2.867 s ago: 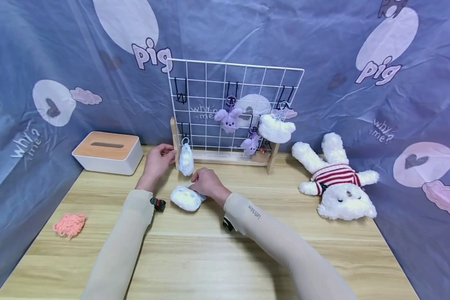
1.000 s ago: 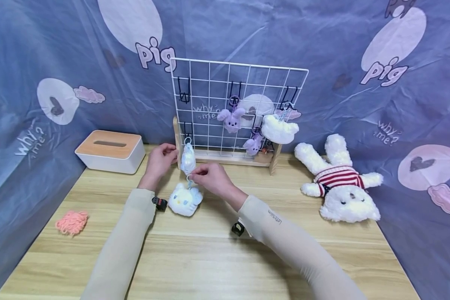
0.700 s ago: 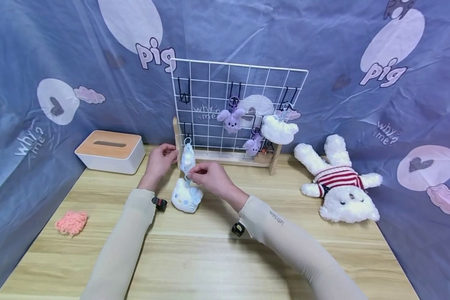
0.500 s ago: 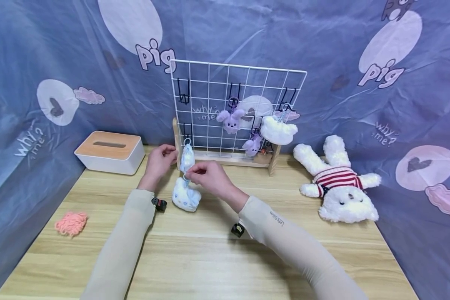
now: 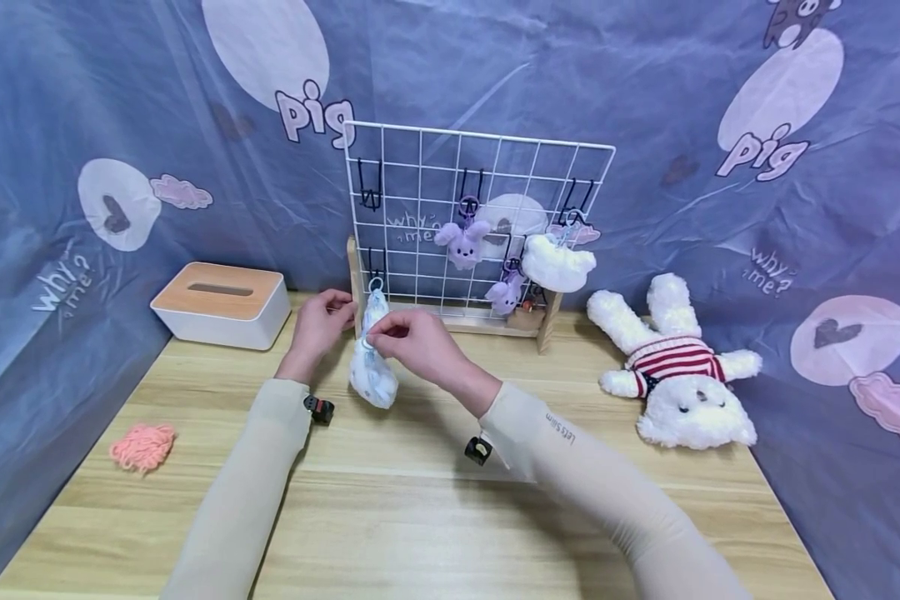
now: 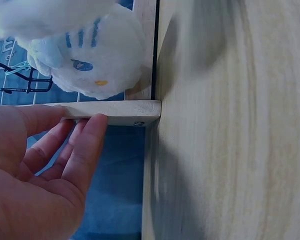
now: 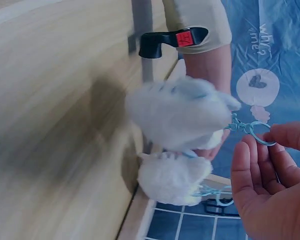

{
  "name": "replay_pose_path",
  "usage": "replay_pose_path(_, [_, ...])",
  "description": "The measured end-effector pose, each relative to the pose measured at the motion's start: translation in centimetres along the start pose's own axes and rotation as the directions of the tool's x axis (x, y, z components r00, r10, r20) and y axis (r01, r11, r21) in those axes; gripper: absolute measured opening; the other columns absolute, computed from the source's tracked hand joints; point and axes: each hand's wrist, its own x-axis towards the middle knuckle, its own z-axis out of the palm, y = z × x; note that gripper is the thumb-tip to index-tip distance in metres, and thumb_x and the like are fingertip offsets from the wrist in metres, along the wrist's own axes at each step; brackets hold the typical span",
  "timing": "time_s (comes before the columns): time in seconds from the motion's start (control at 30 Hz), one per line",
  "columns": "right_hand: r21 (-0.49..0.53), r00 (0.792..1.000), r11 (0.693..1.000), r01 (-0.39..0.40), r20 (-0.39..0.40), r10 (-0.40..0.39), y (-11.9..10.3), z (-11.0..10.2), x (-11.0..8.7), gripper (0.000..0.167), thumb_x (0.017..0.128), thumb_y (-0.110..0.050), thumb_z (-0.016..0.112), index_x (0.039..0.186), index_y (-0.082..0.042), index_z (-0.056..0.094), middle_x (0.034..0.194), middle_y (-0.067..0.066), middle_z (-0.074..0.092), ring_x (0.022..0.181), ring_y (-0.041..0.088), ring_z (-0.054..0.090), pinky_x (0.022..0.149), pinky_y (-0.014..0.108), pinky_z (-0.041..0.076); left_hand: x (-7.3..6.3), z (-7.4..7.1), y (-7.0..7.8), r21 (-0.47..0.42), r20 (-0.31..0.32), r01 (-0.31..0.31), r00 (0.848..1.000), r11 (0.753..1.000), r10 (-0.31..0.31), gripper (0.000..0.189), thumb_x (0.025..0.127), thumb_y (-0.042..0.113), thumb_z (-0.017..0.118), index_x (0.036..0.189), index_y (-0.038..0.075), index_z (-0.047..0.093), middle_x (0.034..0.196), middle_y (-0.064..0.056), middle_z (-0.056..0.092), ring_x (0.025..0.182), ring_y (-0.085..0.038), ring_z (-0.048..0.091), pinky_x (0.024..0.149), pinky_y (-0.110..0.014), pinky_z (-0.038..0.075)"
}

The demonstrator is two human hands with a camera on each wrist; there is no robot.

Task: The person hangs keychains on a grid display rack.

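Observation:
In the head view my right hand (image 5: 420,340) pinches the light-blue key ring (image 7: 262,134) of a white plush cat keychain (image 5: 372,379). The plush hangs below my fingers, turned edge-on. A second white-and-blue plush keychain (image 6: 97,57) hangs on a black hook (image 5: 377,265) at the rack's lower left. Part of it is hidden behind my right hand and the held plush. My left hand (image 5: 322,325) holds the left wooden post (image 6: 120,109) of the white wire grid rack (image 5: 480,137), its fingertips at the post's edge.
Two purple bunny keychains, an upper (image 5: 465,243) and a lower (image 5: 505,293), and a white plush keychain (image 5: 558,262) hang on the rack. A tissue box (image 5: 221,307) stands left, pink yarn (image 5: 144,447) lies front left, and a white teddy (image 5: 675,367) lies right.
My right hand lifts the plush cat keychain off the tabletop and moves it up toward the rack's lower left hook. The plush turns from face-up to edge-on. My left hand stays at the post.

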Motion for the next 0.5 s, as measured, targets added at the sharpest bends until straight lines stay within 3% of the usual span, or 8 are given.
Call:
replay_pose_path(0.13, [-0.005,1.000,1.000,0.013,-0.002,-0.013,-0.9,-0.4,0.2,0.011,0.102,-0.015,0.080,0.109,-0.008,0.087,0.102,0.007,0.085,0.085,0.005,0.070,0.076,0.016,0.061,-0.1,0.0,-0.1,0.006,0.002,-0.005,1.000,1.000,0.005,0.033,0.112,0.017,0.068,0.134,-0.008,0.071,0.121,-0.028,0.075,0.105,-0.034,0.078,0.082,-0.014,0.069])
replay_pose_path(0.23, [-0.030,0.999,0.999,0.037,-0.014,-0.037,-1.5,-0.8,0.5,0.011,0.102,-0.017,0.081,0.109,-0.010,0.087,0.103,0.006,0.085,0.088,0.005,0.069,0.078,0.016,0.060,0.0,-0.1,-0.2,0.033,-0.007,-0.016,1.000,0.999,0.017,0.032,0.112,0.017,0.068,0.133,-0.007,0.072,0.120,-0.028,0.076,0.097,-0.024,0.075,0.076,-0.008,0.063])
replay_pose_path(0.37, [-0.068,0.998,0.996,0.063,-0.025,-0.065,-2.4,-1.4,1.1,0.011,0.103,-0.019,0.081,0.110,-0.012,0.087,0.104,0.004,0.085,0.091,0.007,0.071,0.079,0.016,0.060,0.1,-0.2,-0.1,0.110,-0.028,-0.034,0.999,0.993,0.038,0.032,0.111,0.021,0.069,0.132,-0.004,0.074,0.122,-0.026,0.078,0.101,-0.027,0.074,0.083,-0.018,0.059])
replay_pose_path(0.5, [-0.088,0.997,0.994,0.063,-0.040,-0.066,-3.1,-1.9,1.8,0.011,0.103,-0.022,0.082,0.110,-0.014,0.087,0.104,0.002,0.085,0.092,0.008,0.072,0.080,0.016,0.059,0.0,-0.2,-0.1,0.147,-0.030,-0.044,0.998,0.988,0.049,0.031,0.111,0.018,0.067,0.132,-0.003,0.075,0.125,-0.028,0.078,0.113,-0.038,0.073,0.090,-0.029,0.056])
